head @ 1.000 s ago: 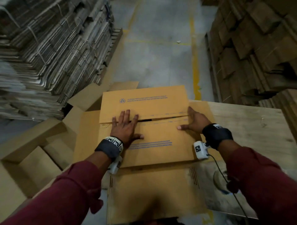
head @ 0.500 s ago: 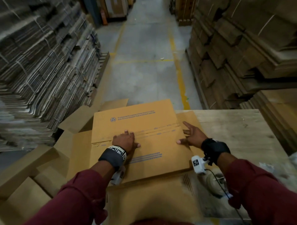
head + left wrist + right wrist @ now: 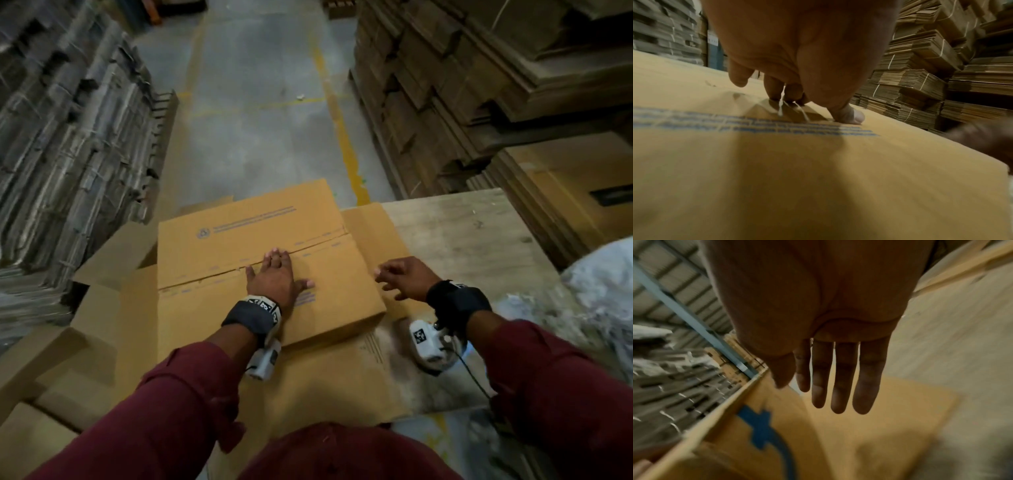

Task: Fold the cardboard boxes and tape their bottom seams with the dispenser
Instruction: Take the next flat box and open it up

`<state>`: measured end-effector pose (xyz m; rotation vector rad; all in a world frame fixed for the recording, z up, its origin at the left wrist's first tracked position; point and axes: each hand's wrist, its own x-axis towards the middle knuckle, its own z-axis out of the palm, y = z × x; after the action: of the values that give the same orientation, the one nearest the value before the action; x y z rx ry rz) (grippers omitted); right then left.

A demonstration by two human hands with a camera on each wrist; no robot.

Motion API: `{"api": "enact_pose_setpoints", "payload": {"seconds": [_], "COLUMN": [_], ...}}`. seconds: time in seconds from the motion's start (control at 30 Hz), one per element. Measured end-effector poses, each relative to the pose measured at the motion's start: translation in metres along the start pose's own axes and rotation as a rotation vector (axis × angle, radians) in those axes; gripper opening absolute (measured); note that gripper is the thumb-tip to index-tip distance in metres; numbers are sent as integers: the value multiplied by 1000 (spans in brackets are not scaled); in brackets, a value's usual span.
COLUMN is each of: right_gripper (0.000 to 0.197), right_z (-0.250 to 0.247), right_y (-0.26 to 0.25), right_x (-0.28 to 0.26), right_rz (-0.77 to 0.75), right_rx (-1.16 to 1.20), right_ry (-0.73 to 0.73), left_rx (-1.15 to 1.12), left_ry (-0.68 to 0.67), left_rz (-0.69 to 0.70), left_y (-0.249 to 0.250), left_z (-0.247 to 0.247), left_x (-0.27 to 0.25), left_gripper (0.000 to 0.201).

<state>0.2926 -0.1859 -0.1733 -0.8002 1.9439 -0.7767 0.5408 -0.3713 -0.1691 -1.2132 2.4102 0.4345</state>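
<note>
Warehouse aisle here, with bundled flat cardboard stacked high on both sides and a concrete floor with yellow lines running down the middle. Up front is a wooden counter (image 3: 479, 233), and the box (image 3: 267, 274) sits on its left end, bottom side up, partly hanging past the counter's left edge over more loose cardboard below.

The two big flaps are folded down and meet at a seam (image 3: 308, 251) running left to right, with a thin gap showing along it. No tape on it that I can see, and I can't spot the dispenser anywhere in these views.

The left hand (image 3: 275, 279) is flat on the near flap, fingers straight with the tips right at the seam, thumb out to the side, pressing down and gripping nothing. The right hand (image 3: 402, 277) is off the box's right edge, over a side flap lying on the counter, fingers spread and relaxed, empty. Can't tell if it's touching anything.

Handling-wise, my guess is that it's light, stiff corrugated board that's a bit springy, so the flaps will want to pop back up if you let go. The surface looks smooth enough to slide on the counter. I'd keep a flat palm near the seam's middle, like the left hand does now, and not pinch the edges since corrugated creases easily.
</note>
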Motion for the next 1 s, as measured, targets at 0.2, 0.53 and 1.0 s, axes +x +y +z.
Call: {"api": "enact_pose_setpoints", "payload": {"seconds": [0.2,0.53,1.0], "right_gripper": [52,42,36], "right_z": [-30,-32,-51], "right_y": [83,103,-113], "right_x": [-42,-39,-49], "right_rz": [157,130,-141], "right_rx": [-600,-821,51], "right_ry": [-135,-151,-51], "left_rx": [38,183,35], "left_ry": [11,-54,-110], "left_rz": [-14,24,-148], "left_y": [2,1,-144], "left_z": [1,-36,-13], "left_x": [6,8,-27], "left_gripper": [107,109,127]}}
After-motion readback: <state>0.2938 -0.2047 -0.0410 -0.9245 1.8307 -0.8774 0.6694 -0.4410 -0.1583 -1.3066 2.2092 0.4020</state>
